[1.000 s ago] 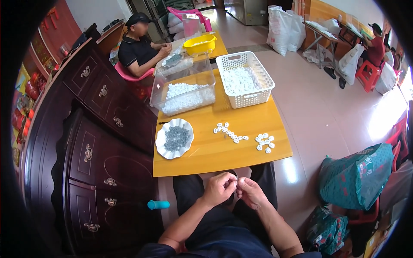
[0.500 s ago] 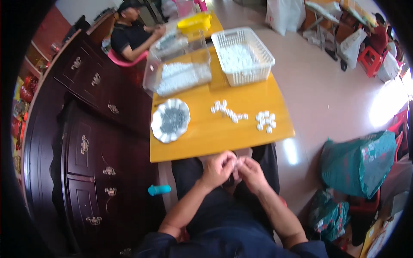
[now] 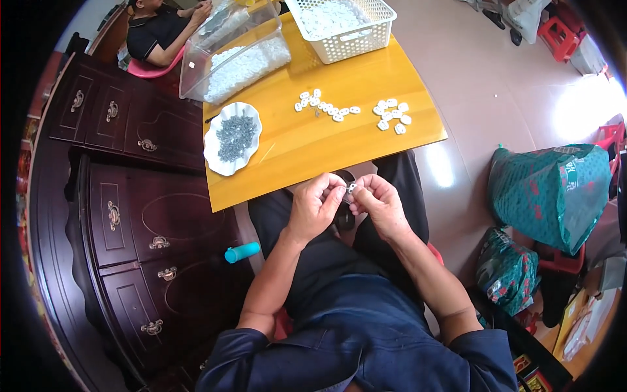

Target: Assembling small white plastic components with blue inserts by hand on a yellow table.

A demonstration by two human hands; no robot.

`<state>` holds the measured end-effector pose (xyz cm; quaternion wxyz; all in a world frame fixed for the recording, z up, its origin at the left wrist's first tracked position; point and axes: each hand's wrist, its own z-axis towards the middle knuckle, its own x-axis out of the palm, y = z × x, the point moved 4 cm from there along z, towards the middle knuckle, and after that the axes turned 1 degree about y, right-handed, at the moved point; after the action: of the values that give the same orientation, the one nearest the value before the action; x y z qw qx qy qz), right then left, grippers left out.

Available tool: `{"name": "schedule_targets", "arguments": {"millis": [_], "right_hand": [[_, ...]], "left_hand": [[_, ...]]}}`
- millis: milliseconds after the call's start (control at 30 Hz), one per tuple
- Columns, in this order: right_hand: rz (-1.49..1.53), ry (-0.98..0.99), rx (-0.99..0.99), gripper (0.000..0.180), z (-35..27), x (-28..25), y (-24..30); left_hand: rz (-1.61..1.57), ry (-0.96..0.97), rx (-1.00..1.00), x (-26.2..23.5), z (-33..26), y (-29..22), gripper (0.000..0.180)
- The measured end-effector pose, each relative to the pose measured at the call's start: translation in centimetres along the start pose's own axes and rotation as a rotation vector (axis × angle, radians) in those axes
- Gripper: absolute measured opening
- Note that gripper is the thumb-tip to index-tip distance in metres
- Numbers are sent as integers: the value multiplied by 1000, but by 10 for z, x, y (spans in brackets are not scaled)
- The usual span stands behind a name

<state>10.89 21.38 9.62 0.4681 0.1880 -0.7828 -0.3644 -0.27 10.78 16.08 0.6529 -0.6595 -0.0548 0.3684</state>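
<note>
My left hand (image 3: 315, 208) and my right hand (image 3: 384, 208) meet over my lap, just off the table's front edge. Fingertips of both are pinched on one small white plastic piece (image 3: 351, 187), partly covered by the fingers. On the table, two loose groups of similar white pieces with dark holes lie beyond my hands: a strung-out group (image 3: 326, 107) at the middle and a rounder group (image 3: 392, 114) to the right. A white scalloped dish (image 3: 214, 160) at the left holds many small grey metal parts (image 3: 236, 136), too fine to name exactly.
Farther back on the yellow wooden table (image 3: 313, 150) stand a clear plastic bin (image 3: 192, 85) and a white perforated basket (image 3: 353, 49), both with white pieces inside. Dark cabinets (image 3: 176, 215) line the left, near a turquoise bottle (image 3: 242, 252). Green bags (image 3: 548, 189) are at the right. Another person (image 3: 157, 36) sits back left.
The view has tilted downward, so the table and its contents sit higher in the picture. Both hands stay pinched together over the lap, and the white piece between them now shows more clearly.
</note>
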Motion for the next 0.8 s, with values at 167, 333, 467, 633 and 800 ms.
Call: {"name": "schedule_targets", "arguments": {"millis": [167, 333, 467, 633, 800], "right_hand": [[-47, 19, -7, 8, -1, 2, -1], [-56, 14, -15, 8, 1, 1, -1], [-48, 6, 0, 6, 0, 3, 1], [-50, 11, -9, 6, 0, 3, 2], [-68, 16, -20, 8, 1, 1, -1]], "left_hand": [[-37, -25, 37, 3, -3, 5, 3], [-51, -20, 33, 5, -1, 2, 3], [-10, -49, 26, 0, -1, 3, 3], [-28, -22, 4, 2, -1, 1, 3], [-8, -24, 20, 2, -1, 0, 2]]}}
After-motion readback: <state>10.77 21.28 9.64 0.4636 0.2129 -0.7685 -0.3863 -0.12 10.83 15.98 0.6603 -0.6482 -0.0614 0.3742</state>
